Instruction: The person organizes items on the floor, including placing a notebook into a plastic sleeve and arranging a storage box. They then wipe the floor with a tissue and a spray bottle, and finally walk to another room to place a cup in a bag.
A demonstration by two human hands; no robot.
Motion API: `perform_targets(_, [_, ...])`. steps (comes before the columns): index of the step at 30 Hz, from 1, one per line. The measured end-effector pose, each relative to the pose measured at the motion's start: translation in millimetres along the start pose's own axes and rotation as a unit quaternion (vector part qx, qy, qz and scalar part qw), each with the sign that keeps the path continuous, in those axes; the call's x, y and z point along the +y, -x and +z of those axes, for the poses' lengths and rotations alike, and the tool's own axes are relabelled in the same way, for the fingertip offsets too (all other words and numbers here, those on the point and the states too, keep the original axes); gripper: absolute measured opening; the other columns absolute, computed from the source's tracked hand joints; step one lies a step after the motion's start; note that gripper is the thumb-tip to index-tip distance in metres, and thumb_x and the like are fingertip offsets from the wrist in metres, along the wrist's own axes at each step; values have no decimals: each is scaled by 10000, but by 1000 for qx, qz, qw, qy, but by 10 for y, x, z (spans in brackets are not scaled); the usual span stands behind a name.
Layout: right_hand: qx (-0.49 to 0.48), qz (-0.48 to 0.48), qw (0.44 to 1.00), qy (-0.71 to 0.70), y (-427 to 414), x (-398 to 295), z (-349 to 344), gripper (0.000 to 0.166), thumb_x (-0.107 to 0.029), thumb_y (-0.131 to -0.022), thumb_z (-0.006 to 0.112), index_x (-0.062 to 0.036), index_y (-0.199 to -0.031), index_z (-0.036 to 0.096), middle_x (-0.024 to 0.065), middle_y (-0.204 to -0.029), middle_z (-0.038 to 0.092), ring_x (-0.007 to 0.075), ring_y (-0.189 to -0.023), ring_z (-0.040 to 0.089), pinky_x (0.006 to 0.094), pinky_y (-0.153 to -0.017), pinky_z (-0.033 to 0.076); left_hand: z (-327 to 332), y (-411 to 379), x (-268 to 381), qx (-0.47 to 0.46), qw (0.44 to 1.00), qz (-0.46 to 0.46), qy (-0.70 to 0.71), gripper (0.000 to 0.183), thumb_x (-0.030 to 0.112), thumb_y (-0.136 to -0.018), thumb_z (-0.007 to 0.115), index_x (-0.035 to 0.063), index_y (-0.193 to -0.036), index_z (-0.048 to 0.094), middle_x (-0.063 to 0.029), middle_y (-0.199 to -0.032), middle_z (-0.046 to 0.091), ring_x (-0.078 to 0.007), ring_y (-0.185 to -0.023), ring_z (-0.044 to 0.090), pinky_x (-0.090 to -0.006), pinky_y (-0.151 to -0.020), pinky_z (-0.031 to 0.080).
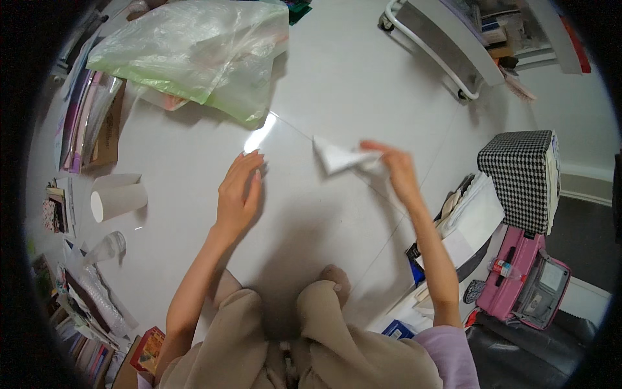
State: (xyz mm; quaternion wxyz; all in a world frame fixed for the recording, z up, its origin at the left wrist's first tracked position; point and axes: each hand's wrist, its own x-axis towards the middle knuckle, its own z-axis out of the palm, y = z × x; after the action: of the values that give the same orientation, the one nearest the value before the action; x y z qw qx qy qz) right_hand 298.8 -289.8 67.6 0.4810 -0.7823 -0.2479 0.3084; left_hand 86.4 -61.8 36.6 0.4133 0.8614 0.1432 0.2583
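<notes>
My right hand (399, 171) pinches a white tissue or thin wipe (337, 156) by one end. Its other end spreads down to the left, against or just above the tiled floor (296, 214); motion blur hides which. My left hand (239, 190) is at the left with nothing in it. It is palm down with the thumb apart from the fingers, on or close to the floor. The tissue lies to the right of this hand, well apart from it.
A translucent plastic bag (194, 53) spreads at the upper left. A paper roll (121, 200) and a clear cup (111, 245) lie at left. A wheeled rack (437, 53) is at upper right; a houndstooth box (517, 177) and pink case (503, 277) sit at right.
</notes>
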Motion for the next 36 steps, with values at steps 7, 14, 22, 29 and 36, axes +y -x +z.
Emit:
perform_targets(7, [-52, -168, 956, 237, -581, 24, 438, 391, -87, -882, 318, 17, -1225, 477, 165, -1230, 526, 264, -1131, 505, 319, -976, 361, -52, 11, 29, 32, 999, -30, 4, 214, 20, -834, 491, -16, -1029, 572, -160, -1074, 598, -324, -1057, 546, -408, -985, 372])
perform_targets(14, [-219, -340, 839, 363, -42, 181, 917, 414, -3, -789, 484, 41, -1198, 428, 192, -1269, 451, 365, -1169, 441, 385, -939, 434, -92, 64, 45, -33, 999, -6, 2, 283, 41, -812, 528, -21, -1087, 541, -183, -1168, 539, -333, -1131, 487, -397, -989, 360])
perform_targets(22, [-309, -277, 848, 329, 414, 91, 705, 372, -29, -766, 532, 41, -1129, 488, 179, -1237, 482, 299, -1113, 508, 352, -866, 484, 383, 277, 208, -315, 945, 87, 0, 510, 73, -776, 588, -64, -1228, 396, -227, -1273, 423, -346, -1211, 400, -388, -1009, 354])
perform_targets(29, [-175, -363, 771, 493, 278, -100, 288, 306, -78, -768, 536, 21, -1055, 574, 152, -1159, 558, 278, -1072, 545, 358, -895, 461, 809, 329, 207, -265, 952, 126, -83, 434, 14, -801, 471, -76, -1221, 411, -242, -1232, 467, -353, -1156, 460, -380, -999, 370])
perform_targets(36, [7, -407, 701, 586, -206, -539, -217, 356, -35, -759, 528, 28, -1109, 545, 154, -1180, 545, 278, -1119, 514, 364, -977, 403, 936, -932, 434, -75, 907, 321, -261, 437, 10, -774, 477, -89, -1198, 438, -221, -1238, 479, -321, -1161, 468, -394, -1003, 367])
